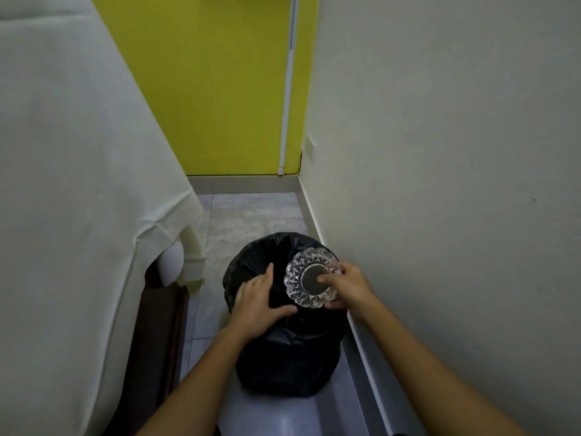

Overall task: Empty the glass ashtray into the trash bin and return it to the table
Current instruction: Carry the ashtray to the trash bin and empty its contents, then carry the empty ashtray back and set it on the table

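The cut-glass ashtray (306,278) is turned upside down over the mouth of the trash bin (283,366), its round flat base facing me. My right hand (349,289) grips it by the right rim, with a finger on the base. The bin is lined with a black bag and stands on the floor against the right wall. My left hand (256,305) rests with fingers spread on the bag at the bin's left front rim. The inside of the bin is dark and what lies in it is hidden.
A table draped in a pale cloth (78,184) fills the left side, with a cream leg (193,243) showing under the hem. A white wall (440,152) runs along the right, a yellow wall (204,89) stands behind. Grey floor tiles (251,215) lie beyond the bin.
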### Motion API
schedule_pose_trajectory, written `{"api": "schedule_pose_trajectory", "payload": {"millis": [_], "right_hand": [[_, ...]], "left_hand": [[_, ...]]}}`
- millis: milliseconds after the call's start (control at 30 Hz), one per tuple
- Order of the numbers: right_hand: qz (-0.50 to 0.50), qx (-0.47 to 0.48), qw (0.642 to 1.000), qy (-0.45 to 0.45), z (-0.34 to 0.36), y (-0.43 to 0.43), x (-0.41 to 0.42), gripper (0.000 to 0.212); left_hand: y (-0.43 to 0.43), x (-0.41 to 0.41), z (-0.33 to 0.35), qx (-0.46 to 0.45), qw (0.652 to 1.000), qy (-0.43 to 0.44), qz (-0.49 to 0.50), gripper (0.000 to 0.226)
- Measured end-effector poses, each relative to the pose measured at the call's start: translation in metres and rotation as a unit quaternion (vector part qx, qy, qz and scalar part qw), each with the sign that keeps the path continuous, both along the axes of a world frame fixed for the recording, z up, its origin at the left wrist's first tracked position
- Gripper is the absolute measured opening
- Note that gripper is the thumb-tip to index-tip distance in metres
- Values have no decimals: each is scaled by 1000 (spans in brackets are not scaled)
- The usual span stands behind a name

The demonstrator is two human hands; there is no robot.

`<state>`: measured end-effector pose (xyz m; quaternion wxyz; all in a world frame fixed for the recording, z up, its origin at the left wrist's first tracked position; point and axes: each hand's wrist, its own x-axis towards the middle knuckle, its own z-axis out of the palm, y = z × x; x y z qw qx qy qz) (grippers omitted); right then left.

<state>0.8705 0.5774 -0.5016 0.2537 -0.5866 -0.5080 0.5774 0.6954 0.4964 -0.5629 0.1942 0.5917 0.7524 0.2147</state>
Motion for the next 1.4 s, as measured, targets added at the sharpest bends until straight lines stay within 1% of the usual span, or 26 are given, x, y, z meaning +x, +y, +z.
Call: {"api": "schedule_pose_trajectory", "payload": {"millis": [67, 133, 233, 300, 367, 400, 467, 533, 567, 667, 733, 800, 900, 967, 1067, 1233, 1300, 1400], "right_hand": [[10, -10, 999, 32, 9, 2, 3, 24], [28, -11, 999, 41, 15, 2, 7, 29], [65, 0, 997, 48, 19, 0, 14, 34], [97, 12, 994, 55, 21, 0, 17, 39], [153, 19, 986, 62, 16, 4, 22, 58], [186, 16, 980, 65, 12, 7, 24, 70], [251, 17, 966, 53, 3, 10, 28, 96], [293, 50, 954, 17, -6, 11, 29, 116], [299, 72, 951, -2, -8, 11, 26, 120], [298, 138, 944, -33, 0, 9, 20, 120], [311, 152, 936, -56, 19, 12, 22, 119], [319, 149, 932, -87, 51, 18, 29, 115], [325, 185, 917, -140, 108, 26, 37, 119], [342, 201, 901, -173, 151, 29, 37, 119], [349, 216, 890, -199, 217, 27, 35, 121], [368, 265, 848, -276, 346, 5, 23, 125], [368, 290, 839, -276, 397, -7, 17, 125], [379, 298, 834, -269, 462, -29, 9, 128]], "left_hand": [[6, 8, 8, -4, 998, -58, -17, 122], [11, 14, 13, 10, 996, -91, -10, 127], [10, 22, 23, 28, 994, -106, 4, 129], [10, 23, 25, 66, 990, -127, 11, 115], [9, 20, 24, 100, 984, -144, 25, 100], [8, 17, 22, 104, 982, -155, 36, 99], [3, 13, 18, 97, 984, -147, 37, 103], [-2, 12, 19, 87, 988, -126, 27, 104], [-3, 11, 20, 84, 989, -122, 27, 104], [-3, 11, 36, 83, 990, -110, 35, 106], [-2, 15, 61, 72, 991, -102, 42, 110], [0, 23, 93, 72, 992, -94, 43, 109], [1, 33, 142, 82, 990, -101, 49, 102], [0, 36, 180, 79, 987, -128, 62, 101], [-9, 40, 249, 70, 982, -155, 81, 99], [-29, 35, 367, 71, 989, -97, 82, 101], [-43, 30, 421, 72, 989, -83, 94, 105], [-65, 22, 488, 58, 991, -68, 97, 116]]}}
